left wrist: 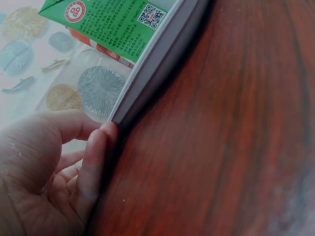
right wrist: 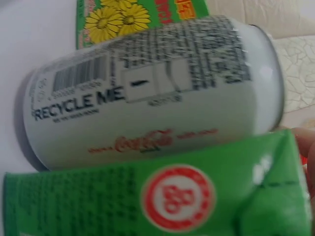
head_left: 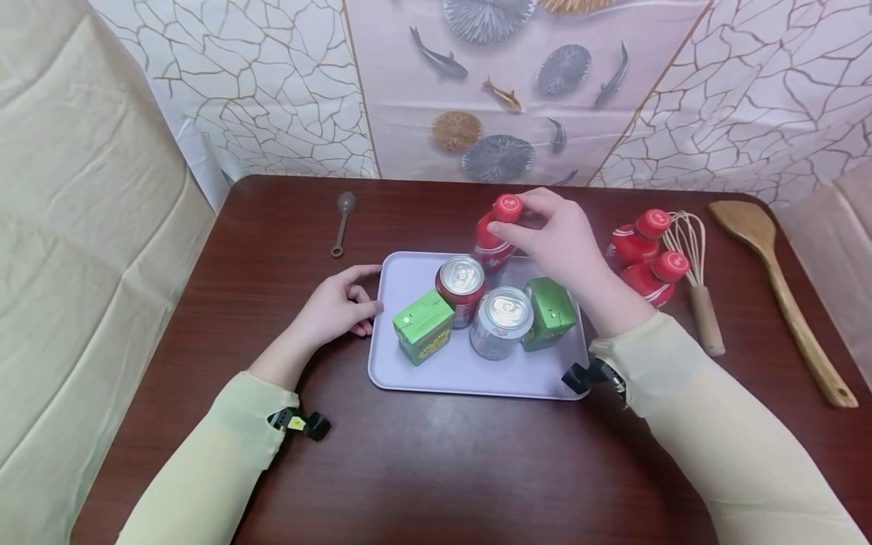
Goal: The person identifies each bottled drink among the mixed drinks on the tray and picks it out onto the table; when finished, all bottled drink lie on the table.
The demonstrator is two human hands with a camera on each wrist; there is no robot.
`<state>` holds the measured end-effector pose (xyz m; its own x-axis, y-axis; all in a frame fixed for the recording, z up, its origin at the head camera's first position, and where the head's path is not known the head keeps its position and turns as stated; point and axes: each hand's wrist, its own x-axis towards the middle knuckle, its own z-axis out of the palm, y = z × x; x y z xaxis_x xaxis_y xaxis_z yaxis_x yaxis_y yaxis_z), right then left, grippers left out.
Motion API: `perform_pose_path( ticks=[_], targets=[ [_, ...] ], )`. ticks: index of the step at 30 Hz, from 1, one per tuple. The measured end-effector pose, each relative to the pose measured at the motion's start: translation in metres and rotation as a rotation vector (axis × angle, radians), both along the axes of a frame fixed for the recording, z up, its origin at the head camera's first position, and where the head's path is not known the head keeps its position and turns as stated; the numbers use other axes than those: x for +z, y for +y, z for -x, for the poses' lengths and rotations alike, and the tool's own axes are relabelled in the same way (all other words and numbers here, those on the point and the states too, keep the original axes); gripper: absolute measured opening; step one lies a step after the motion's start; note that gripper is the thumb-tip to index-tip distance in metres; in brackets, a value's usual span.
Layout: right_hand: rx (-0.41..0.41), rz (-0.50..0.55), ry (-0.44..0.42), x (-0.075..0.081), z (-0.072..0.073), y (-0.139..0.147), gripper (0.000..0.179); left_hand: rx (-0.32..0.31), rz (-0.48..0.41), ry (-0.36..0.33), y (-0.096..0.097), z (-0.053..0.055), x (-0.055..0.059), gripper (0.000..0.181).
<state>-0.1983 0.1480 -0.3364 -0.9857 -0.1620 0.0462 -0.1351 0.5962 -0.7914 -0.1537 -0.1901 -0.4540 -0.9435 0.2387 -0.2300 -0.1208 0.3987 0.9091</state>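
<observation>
My right hand (head_left: 555, 235) grips a red plastic bottle (head_left: 493, 246) near its cap, at the back edge of the lilac tray (head_left: 436, 378). Its base is partly hidden behind the cans. On the tray stand a red can (head_left: 461, 291), a silver-white Coca-Cola can (head_left: 502, 324) and two green drink cartons, one on the left (head_left: 424, 327) and one on the right (head_left: 548, 314). My left hand (head_left: 334, 306) holds the tray's left rim between thumb and finger, as the left wrist view shows. In the right wrist view the silver-white can (right wrist: 147, 93) lies behind a green carton (right wrist: 147, 196).
Two more red bottles (head_left: 636, 238) (head_left: 657, 278) stand to the right of the tray, beside a whisk (head_left: 705, 310) and a wooden spatula (head_left: 783, 280). A small grey spoon (head_left: 344, 219) lies at the back left of the dark wooden table (head_left: 409, 469). A patterned cloth wall closes off the back.
</observation>
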Motion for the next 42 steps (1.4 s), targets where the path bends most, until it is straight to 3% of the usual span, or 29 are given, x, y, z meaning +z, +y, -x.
perform_pose_path(
  ticks=[8,23,32,42],
  targets=[
    [-0.070,0.035,0.037,0.008,-0.010,0.017,0.043,-0.007,0.005,-0.001,0.001,0.000,0.002,0.066],
    [-0.184,-0.076,0.132,0.014,-0.027,0.047,0.046,-0.007,0.014,-0.005,0.003,-0.002,0.003,0.066],
    [-0.197,-0.127,0.189,0.024,-0.042,0.052,0.040,-0.010,0.027,0.004,0.002,-0.002,0.005,0.065],
    [-0.225,-0.181,0.252,0.025,-0.060,0.057,0.038,-0.008,0.021,0.007,0.001,-0.003,0.005,0.065]
  ],
)
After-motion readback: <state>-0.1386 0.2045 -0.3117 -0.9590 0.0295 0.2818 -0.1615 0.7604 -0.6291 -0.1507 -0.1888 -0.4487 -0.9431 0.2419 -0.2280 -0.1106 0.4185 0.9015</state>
